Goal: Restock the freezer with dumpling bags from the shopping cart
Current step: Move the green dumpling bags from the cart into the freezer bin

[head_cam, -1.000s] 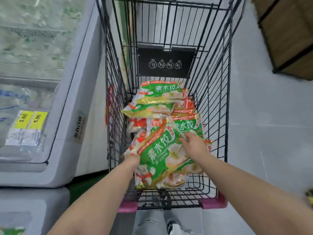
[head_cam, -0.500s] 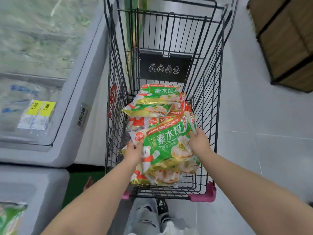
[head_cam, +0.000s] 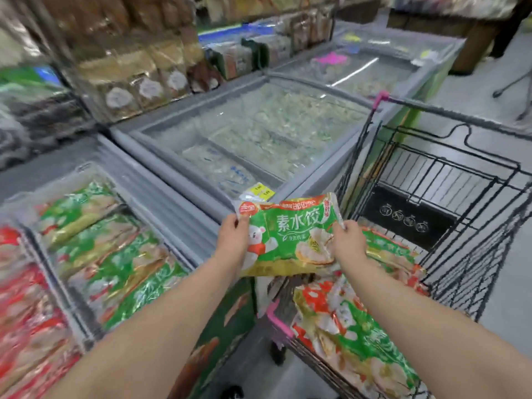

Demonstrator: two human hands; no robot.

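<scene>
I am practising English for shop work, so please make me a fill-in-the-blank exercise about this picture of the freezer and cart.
1. The left hand and right hand hold one bag, mostly ___ in colour.
2. The cart stands on the person's ___ side.
3. Left of the green bags in the freezer lie ___ ones.
Missing words: green; right; red.

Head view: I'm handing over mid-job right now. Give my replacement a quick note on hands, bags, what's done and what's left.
Hands: left hand pinches the top left corner of a green dumpling bag; right hand grips its right edge.
Position: the bag is held up between the shopping cart and the freezer.
Done: green bags lie in the freezer.
Left: place this bag, then the cart bags. Whether the freezer lid is open is unclear.
</scene>
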